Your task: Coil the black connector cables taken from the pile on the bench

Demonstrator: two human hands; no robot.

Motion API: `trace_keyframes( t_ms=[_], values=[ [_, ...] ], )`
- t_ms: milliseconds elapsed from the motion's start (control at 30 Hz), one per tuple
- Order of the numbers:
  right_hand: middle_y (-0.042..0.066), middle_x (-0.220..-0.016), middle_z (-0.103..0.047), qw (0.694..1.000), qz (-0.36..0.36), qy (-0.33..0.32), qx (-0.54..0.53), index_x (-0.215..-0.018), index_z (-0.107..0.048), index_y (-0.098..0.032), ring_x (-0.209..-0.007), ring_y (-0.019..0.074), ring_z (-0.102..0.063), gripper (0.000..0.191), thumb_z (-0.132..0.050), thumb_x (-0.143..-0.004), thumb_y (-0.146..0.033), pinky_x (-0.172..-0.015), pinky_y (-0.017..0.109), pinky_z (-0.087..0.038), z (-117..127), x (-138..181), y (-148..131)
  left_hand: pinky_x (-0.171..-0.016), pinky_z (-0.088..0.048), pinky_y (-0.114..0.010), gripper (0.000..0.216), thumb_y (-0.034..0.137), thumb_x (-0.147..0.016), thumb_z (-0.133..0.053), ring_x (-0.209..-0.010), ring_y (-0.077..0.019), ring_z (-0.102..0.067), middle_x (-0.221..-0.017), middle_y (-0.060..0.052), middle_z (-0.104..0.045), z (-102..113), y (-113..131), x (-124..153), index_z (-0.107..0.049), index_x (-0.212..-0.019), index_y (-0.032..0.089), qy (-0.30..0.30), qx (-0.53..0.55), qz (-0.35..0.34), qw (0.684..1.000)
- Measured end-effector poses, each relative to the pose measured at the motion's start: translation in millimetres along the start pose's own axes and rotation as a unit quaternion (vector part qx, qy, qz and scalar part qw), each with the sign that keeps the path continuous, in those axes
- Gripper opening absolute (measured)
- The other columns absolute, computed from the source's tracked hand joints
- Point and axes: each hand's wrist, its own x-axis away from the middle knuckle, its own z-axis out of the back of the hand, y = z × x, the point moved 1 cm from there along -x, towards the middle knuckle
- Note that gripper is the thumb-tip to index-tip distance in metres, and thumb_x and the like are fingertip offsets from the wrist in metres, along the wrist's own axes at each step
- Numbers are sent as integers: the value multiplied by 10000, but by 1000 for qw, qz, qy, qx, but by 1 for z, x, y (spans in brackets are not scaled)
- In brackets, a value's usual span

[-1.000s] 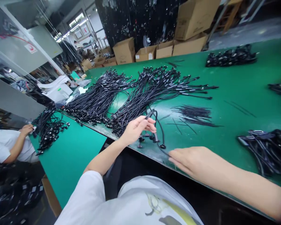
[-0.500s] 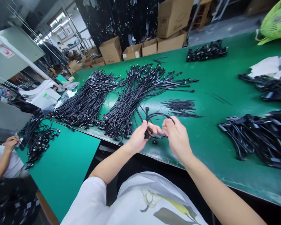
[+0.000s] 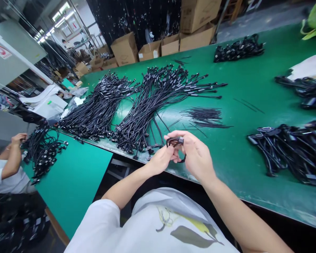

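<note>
Both my hands meet over the near edge of the green table (image 3: 242, 147). My left hand (image 3: 162, 160) and my right hand (image 3: 196, 156) are closed on one short black cable (image 3: 174, 142), coiled into a small loop between the fingers, with a connector end showing at the top. Just beyond my hands lie two big fanned piles of loose black cables (image 3: 158, 102) and a small heap of thin black ties (image 3: 205, 116). A pile of coiled cables (image 3: 287, 151) lies to my right.
More cable bundles (image 3: 238, 51) lie at the far side, with white paper (image 3: 310, 66) at the right edge. Cardboard boxes (image 3: 152, 49) line the back. A lower green table (image 3: 73, 175) at left holds cables (image 3: 42, 151); another person's arm (image 3: 12, 158) works there.
My right hand came in from the right to join the left on the cable. The cable went from hanging loose, to a wide loop, to a tight small coil between both hands.
</note>
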Motion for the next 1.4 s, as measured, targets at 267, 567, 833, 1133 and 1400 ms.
trace_keyframes(
  t_ms=[267,567,833,1133,1400],
  values=[
    [18,-811,-637,996,14,58,-67,-908,-507,-208,-773,146,-657,405,-474,-936,-610,-680,267,-544,-10,14,21,-685,-447,-287,597,709,-897,-323,-677,-140,-493,-733,-33,-540,9,-12,6,-538,-764,169,-103,-157,42,981],
    [-105,-487,-224,961,-204,-39,-182,-829,-471,-210,-368,52,-154,593,-487,-803,-802,-349,194,-168,2,-2,14,-696,-495,-331,530,668,-715,-691,-632,-148,-566,-653,9,-523,-15,-17,27,-559,-802,162,-172,232,216,933],
    [90,-1104,-649,906,165,-112,374,-1064,-638,-225,-1115,248,-572,392,-409,-980,-532,-994,444,-418,49,5,-15,-533,-377,-233,489,605,-761,-692,-480,-52,-345,-566,92,-334,-14,-10,25,-475,-807,169,-43,215,211,953],
    [34,-662,-508,644,325,-291,629,-765,-516,-172,-559,161,-422,362,-343,-1033,-343,-570,312,-202,71,41,24,-573,-357,-252,454,635,-926,-365,-546,-90,-393,-621,61,-398,-3,-2,26,-427,-812,199,-197,-91,165,962],
    [40,-717,-560,665,262,-340,611,-754,-572,-170,-640,162,-474,220,-472,-949,-156,-621,315,-252,75,47,29,-660,-393,-265,444,573,-916,-442,-631,-123,-483,-665,6,-529,-6,-26,21,-553,-764,171,-254,-159,184,936]
  ],
)
